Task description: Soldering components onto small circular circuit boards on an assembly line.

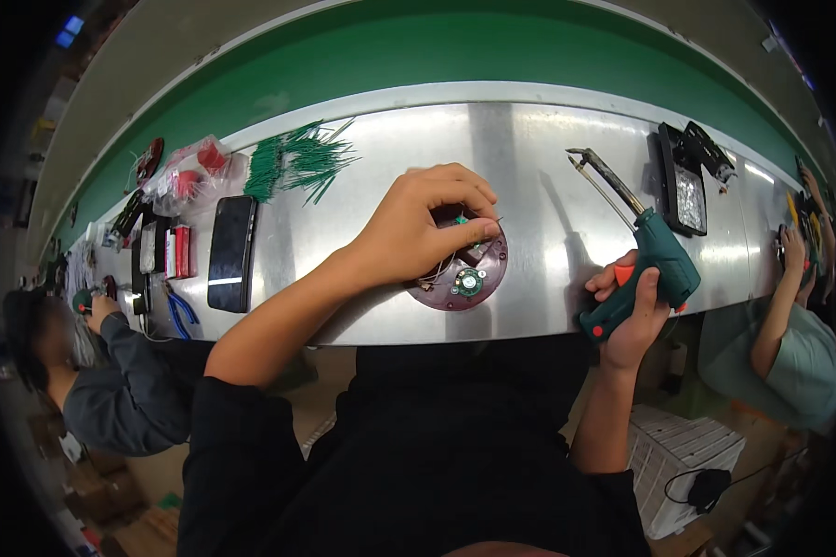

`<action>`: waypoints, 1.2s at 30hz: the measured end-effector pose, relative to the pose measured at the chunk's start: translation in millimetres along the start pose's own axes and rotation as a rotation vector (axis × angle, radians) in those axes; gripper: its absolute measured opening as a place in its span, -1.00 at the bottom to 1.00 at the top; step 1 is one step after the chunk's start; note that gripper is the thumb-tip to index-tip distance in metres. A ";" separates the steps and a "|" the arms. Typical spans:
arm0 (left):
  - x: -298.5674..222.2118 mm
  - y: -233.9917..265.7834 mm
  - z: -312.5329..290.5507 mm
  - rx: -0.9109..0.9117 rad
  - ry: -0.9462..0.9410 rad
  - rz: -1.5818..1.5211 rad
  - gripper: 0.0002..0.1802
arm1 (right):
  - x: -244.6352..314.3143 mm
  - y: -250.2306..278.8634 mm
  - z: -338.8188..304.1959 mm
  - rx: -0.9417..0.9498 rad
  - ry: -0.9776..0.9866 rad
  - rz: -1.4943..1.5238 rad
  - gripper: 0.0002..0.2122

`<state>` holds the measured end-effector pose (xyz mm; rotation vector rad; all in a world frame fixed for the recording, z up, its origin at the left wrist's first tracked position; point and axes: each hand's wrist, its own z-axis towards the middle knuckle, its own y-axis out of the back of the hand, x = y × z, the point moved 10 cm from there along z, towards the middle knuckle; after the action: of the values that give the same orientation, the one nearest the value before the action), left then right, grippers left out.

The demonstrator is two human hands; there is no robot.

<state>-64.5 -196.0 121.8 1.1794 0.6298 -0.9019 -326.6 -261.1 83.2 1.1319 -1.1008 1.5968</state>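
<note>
A round maroon housing (490, 271) lies on the metal bench near its front edge. Thin wires and a small round green circuit board (469, 282) show inside it. My left hand (423, 218) bends over the far side of the housing, thumb and fingers drawn together by a bit of green. What sits between those fingertips is hidden. My right hand (633, 320) grips the handle of a dark green soldering gun (667, 260) with an orange trigger. Its long metal tip and thin feed tube point up and left, apart from the housing.
Green wires (293, 160) lie in a bundle at the back left, near a black phone (231, 252) and blue-handled pliers (180, 310). A black soldering stand with a tray (687, 190) is at the right. Co-workers sit on both sides; a white crate (678, 455) stands below.
</note>
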 end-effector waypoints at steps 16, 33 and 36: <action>32.2 -3.9 -12.7 0.025 0.150 -0.284 -0.89 | -2.0 -10.2 2.1 0.029 0.040 -0.029 -0.56; 18.3 -2.6 -10.1 -0.121 0.067 -0.094 -0.85 | -10.8 -10.4 -72.2 0.250 0.058 -0.292 -0.24; 18.6 -5.5 -9.0 -0.074 0.083 -0.088 -0.85 | -13.6 -9.4 -75.4 0.278 0.068 -0.290 -0.26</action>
<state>-59.3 -192.9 101.2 1.1341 0.7808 -0.8998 -329.8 -188.6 56.9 1.3405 -0.6472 1.5737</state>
